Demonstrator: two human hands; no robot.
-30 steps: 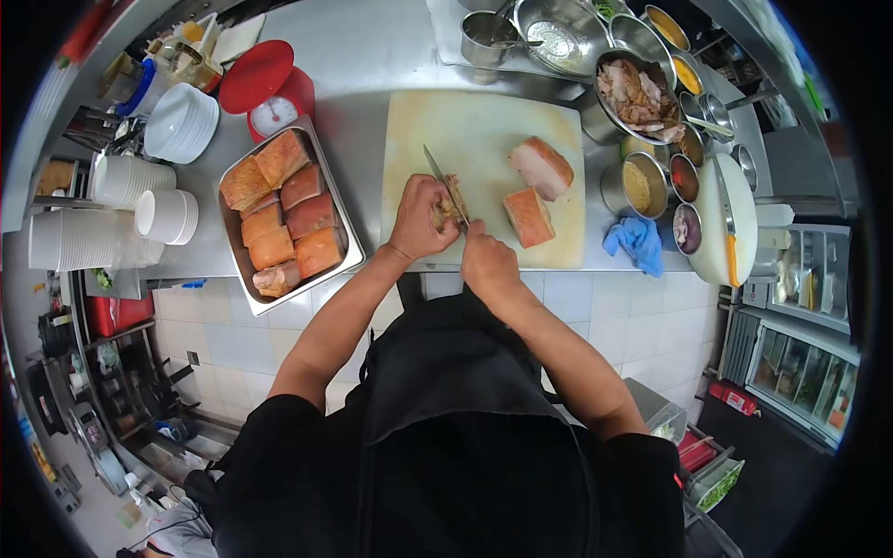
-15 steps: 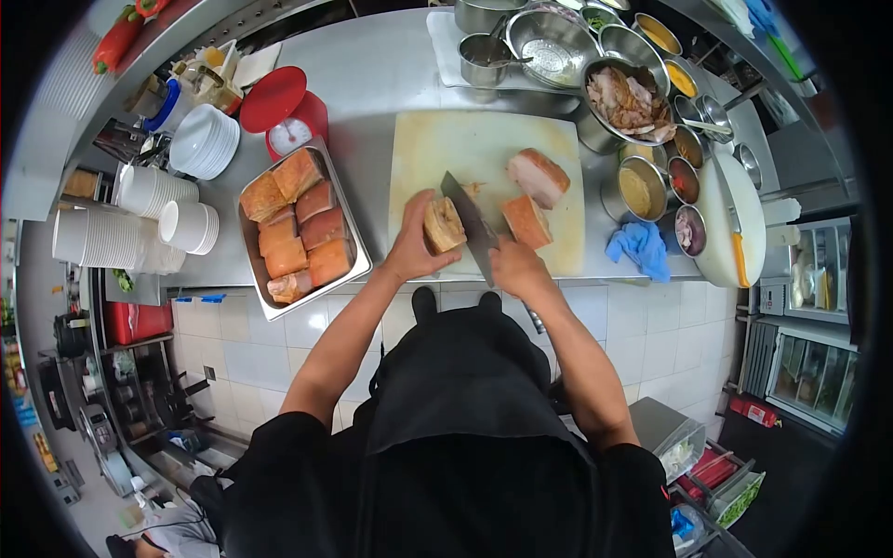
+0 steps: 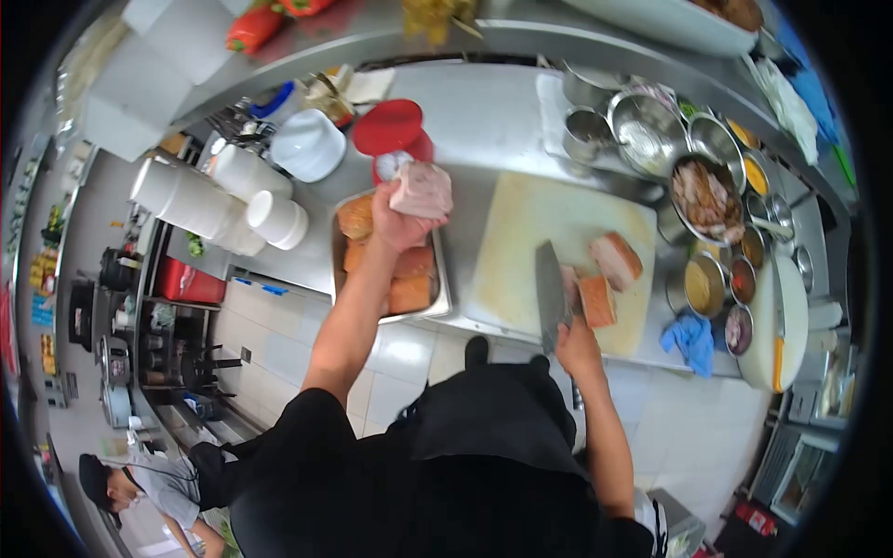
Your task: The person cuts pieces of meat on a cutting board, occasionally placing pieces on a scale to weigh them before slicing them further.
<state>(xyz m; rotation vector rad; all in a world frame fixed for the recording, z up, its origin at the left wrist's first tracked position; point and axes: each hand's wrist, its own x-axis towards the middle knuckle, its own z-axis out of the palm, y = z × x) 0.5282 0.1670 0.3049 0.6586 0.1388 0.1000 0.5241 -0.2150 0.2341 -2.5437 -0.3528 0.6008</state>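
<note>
My left hand (image 3: 398, 223) grips a pale chunk of pork (image 3: 423, 191) above the far end of a metal tray (image 3: 445, 302), in front of a red kitchen scale (image 3: 420, 147). The chunk partly hides the scale's dial. More browned pork blocks (image 3: 409, 292) fill the tray. My right hand (image 3: 579, 347) is closed round the handle of a broad kitchen knife (image 3: 551, 286), its blade over the cutting board (image 3: 512, 219). Right of the blade lie a pork piece with orange-brown skin (image 3: 597, 301) and another chunk (image 3: 617, 260).
Metal bowls and pots (image 3: 651, 130) crowd the counter's right side, with a blue cloth (image 3: 689, 342) and a second knife (image 3: 779, 344) nearby. White bowls (image 3: 277, 219) stand stacked at left. A co-worker (image 3: 167, 484) is at lower left; a shelf edge (image 3: 521, 37) runs overhead.
My left hand has carried a pork chunk from the board leftward to above the tray by the scale. The right hand still holds the knife at the board. The view has shifted left.
</note>
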